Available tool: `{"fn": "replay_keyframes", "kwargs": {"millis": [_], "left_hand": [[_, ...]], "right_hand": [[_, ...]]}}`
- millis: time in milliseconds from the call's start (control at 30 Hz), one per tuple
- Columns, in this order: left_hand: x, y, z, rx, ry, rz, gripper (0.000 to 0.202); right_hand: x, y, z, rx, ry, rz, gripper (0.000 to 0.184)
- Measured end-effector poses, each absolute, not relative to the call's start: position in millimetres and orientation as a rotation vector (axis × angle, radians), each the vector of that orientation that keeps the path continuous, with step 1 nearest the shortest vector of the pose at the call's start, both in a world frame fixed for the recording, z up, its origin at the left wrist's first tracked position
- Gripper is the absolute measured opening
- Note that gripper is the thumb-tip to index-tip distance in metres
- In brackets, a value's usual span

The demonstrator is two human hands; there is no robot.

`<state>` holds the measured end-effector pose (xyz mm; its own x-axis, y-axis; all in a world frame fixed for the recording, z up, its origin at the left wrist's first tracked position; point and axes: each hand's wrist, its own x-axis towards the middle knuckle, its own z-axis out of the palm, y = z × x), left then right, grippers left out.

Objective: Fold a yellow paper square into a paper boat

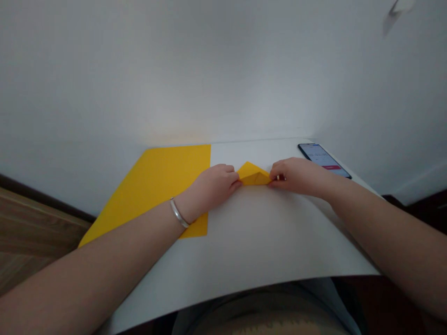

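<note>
There are two hands, a left hand [216, 184] and a right hand [296, 176], and between them one folded piece [254, 174] of yellow paper. One flat yellow sheet [164, 186] makes two yellow papers in all, and both lie on one large white sheet [251, 232]. There is also one phone [323, 158] and one bracelet [179, 214], on the left wrist.

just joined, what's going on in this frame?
A person holds a small folded yellow paper on a white surface. The left hand pinches its left end and the right hand pinches its right corner. A larger flat yellow sheet lies under the left wrist, which wears a silver bangle. A phone with its screen lit sits at the far right.
</note>
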<state>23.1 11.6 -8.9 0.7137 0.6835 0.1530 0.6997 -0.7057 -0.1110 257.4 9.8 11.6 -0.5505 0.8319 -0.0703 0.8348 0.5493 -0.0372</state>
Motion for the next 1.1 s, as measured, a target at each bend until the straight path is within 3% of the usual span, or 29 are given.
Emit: {"fn": "replay_keyframes", "kwargs": {"millis": [500, 967, 1100], "left_hand": [[24, 20, -18, -2.857, -1.44, -0.311, 0.033], [32, 19, -20, -2.756, -1.523, -0.234, 0.035], [34, 18, -18, -2.742, -1.519, -0.231, 0.033]], "right_hand": [[259, 16, -4, 1.718, 2.686, -0.573, 0.027], [249, 14, -3, 1.84, 2.609, -0.423, 0.022], [243, 13, -5, 1.865, 2.678, -0.368, 0.031]]}}
